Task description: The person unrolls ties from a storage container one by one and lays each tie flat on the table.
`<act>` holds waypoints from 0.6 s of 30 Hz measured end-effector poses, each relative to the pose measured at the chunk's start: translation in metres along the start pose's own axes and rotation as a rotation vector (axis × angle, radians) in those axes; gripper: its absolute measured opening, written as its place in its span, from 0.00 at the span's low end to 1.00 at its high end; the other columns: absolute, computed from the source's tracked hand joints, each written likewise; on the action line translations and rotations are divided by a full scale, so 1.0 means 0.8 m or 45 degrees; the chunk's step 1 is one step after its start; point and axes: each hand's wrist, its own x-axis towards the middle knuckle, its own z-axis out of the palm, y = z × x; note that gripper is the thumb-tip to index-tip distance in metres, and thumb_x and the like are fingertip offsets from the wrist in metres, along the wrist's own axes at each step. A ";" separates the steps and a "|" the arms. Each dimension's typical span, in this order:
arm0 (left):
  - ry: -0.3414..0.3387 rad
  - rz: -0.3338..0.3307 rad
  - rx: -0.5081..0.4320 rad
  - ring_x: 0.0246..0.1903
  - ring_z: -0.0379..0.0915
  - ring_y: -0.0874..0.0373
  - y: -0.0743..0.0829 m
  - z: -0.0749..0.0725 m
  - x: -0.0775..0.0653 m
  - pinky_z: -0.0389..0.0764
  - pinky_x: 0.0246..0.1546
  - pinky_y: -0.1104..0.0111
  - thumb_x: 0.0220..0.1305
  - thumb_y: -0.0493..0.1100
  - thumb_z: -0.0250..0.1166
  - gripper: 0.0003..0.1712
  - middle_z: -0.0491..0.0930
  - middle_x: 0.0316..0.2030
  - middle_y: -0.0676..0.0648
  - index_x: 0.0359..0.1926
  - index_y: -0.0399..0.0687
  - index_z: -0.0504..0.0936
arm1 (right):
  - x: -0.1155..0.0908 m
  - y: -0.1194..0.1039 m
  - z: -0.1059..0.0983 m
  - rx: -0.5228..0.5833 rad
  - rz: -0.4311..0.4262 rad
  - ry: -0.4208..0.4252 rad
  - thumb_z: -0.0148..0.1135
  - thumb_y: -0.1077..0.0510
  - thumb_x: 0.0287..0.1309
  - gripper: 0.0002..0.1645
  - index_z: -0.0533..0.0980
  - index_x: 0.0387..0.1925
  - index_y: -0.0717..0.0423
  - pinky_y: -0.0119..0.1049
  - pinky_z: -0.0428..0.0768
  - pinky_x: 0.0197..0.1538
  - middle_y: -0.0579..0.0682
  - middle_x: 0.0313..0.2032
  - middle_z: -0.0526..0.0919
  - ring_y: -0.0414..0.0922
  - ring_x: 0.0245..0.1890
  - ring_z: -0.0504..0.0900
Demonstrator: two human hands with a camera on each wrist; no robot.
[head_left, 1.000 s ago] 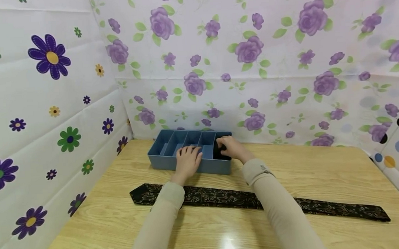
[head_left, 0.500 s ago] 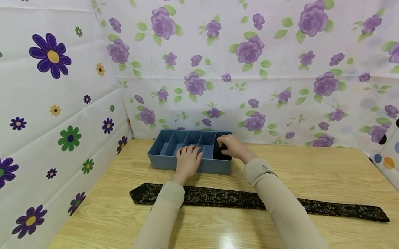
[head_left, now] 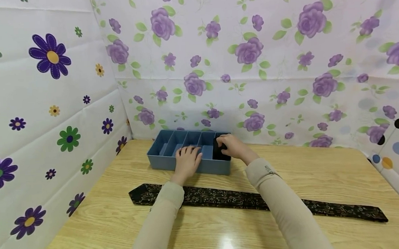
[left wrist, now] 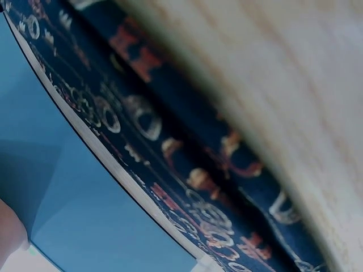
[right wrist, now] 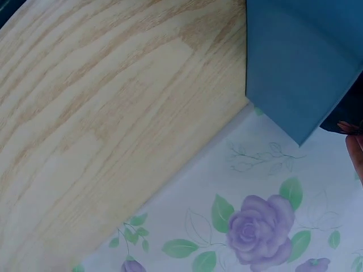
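Note:
A blue divided organizer box (head_left: pixel 189 165) stands at the back of the table. My left hand (head_left: pixel 186 162) holds its front wall, with bent fingers over the rim towards the middle compartments. A black rolled necktie (head_left: pixel 219 152) fills the rightmost compartment, and my right hand (head_left: pixel 233 146) reaches in from the right and grips it with curled fingers. In the right wrist view a fingertip (right wrist: pixel 355 153) touches the dark necktie cloth above the box edge. A second black necktie (head_left: pixel 219 198), patterned, lies stretched flat across the table under both forearms.
The wooden table (head_left: pixel 322 171) carries the box and the flat tie. Behind it hangs a wall cloth with purple roses (head_left: pixel 194 84). A daisy-patterned cloth (head_left: pixel 69 139) closes off the left side. The box's other compartments show bare blue floors.
Both hands stay at the box in nearly the same places. The right forearm shifts very slightly to the right; the box and flat tie stay put.

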 end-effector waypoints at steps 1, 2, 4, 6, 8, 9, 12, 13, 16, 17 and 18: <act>-0.007 -0.001 0.002 0.62 0.60 0.45 0.000 0.000 0.000 0.54 0.65 0.46 0.74 0.54 0.42 0.24 0.69 0.61 0.43 0.63 0.52 0.70 | -0.001 0.000 -0.001 -0.004 0.000 -0.003 0.65 0.67 0.52 0.10 0.71 0.27 0.55 0.40 0.79 0.38 0.53 0.35 0.80 0.50 0.36 0.79; -0.008 0.001 0.002 0.62 0.60 0.45 0.000 0.001 0.000 0.54 0.65 0.46 0.74 0.54 0.42 0.24 0.69 0.61 0.43 0.63 0.52 0.70 | -0.001 0.000 -0.001 -0.007 0.000 -0.005 0.65 0.67 0.52 0.10 0.72 0.27 0.55 0.40 0.79 0.38 0.53 0.35 0.79 0.50 0.36 0.79; -0.002 0.005 0.008 0.62 0.60 0.45 -0.001 0.002 0.001 0.55 0.65 0.46 0.74 0.54 0.42 0.24 0.69 0.60 0.43 0.62 0.52 0.71 | -0.002 0.000 -0.003 -0.012 -0.008 0.000 0.65 0.67 0.52 0.10 0.72 0.28 0.55 0.40 0.79 0.38 0.53 0.35 0.80 0.50 0.36 0.80; 0.003 0.007 0.011 0.61 0.60 0.45 -0.001 0.002 0.002 0.55 0.65 0.46 0.74 0.55 0.41 0.24 0.69 0.60 0.43 0.62 0.52 0.71 | -0.003 -0.001 -0.004 -0.016 -0.021 0.008 0.66 0.67 0.51 0.09 0.72 0.28 0.55 0.40 0.79 0.38 0.53 0.35 0.80 0.50 0.35 0.80; 0.010 0.012 0.015 0.61 0.61 0.45 -0.001 0.002 0.002 0.55 0.65 0.46 0.74 0.55 0.41 0.24 0.69 0.60 0.43 0.62 0.52 0.71 | -0.004 -0.001 -0.005 -0.017 -0.033 0.016 0.66 0.67 0.51 0.09 0.73 0.27 0.55 0.40 0.79 0.37 0.53 0.34 0.79 0.49 0.35 0.79; 0.012 0.013 0.016 0.61 0.61 0.45 -0.001 0.002 0.002 0.56 0.65 0.46 0.74 0.55 0.41 0.24 0.69 0.60 0.43 0.62 0.52 0.71 | -0.005 -0.002 -0.006 -0.016 -0.036 0.017 0.66 0.67 0.51 0.09 0.73 0.27 0.55 0.40 0.79 0.37 0.53 0.34 0.79 0.49 0.34 0.79; 0.012 0.015 0.009 0.61 0.60 0.45 0.000 0.002 0.001 0.55 0.65 0.46 0.74 0.55 0.42 0.24 0.69 0.60 0.43 0.62 0.52 0.71 | -0.007 -0.004 -0.010 -0.013 -0.037 0.015 0.66 0.67 0.51 0.09 0.72 0.27 0.55 0.40 0.78 0.37 0.53 0.34 0.79 0.49 0.34 0.79; 0.012 0.013 0.008 0.61 0.60 0.45 0.000 0.001 0.001 0.55 0.65 0.46 0.74 0.54 0.42 0.24 0.69 0.60 0.43 0.62 0.52 0.71 | -0.008 -0.005 -0.011 -0.014 -0.035 0.011 0.66 0.67 0.51 0.09 0.72 0.27 0.54 0.40 0.78 0.37 0.53 0.35 0.79 0.49 0.34 0.79; 0.011 0.006 -0.005 0.61 0.60 0.45 0.000 0.002 0.001 0.55 0.65 0.46 0.74 0.54 0.43 0.23 0.69 0.60 0.43 0.62 0.52 0.71 | -0.009 -0.009 -0.014 -0.025 -0.028 0.002 0.65 0.66 0.52 0.09 0.73 0.28 0.54 0.40 0.79 0.38 0.52 0.35 0.79 0.49 0.36 0.79; 0.008 0.003 -0.006 0.62 0.60 0.45 -0.001 0.002 0.001 0.54 0.65 0.46 0.74 0.54 0.43 0.24 0.69 0.60 0.43 0.62 0.52 0.71 | -0.009 -0.010 -0.015 -0.035 -0.025 -0.001 0.65 0.66 0.53 0.09 0.73 0.28 0.53 0.40 0.79 0.38 0.52 0.36 0.79 0.49 0.36 0.79; 0.004 0.000 -0.006 0.62 0.60 0.45 -0.001 0.002 0.001 0.54 0.65 0.46 0.74 0.54 0.43 0.24 0.69 0.60 0.43 0.62 0.52 0.71 | -0.009 -0.012 -0.017 -0.042 -0.026 -0.002 0.65 0.66 0.53 0.08 0.73 0.29 0.53 0.40 0.79 0.39 0.51 0.36 0.80 0.49 0.37 0.79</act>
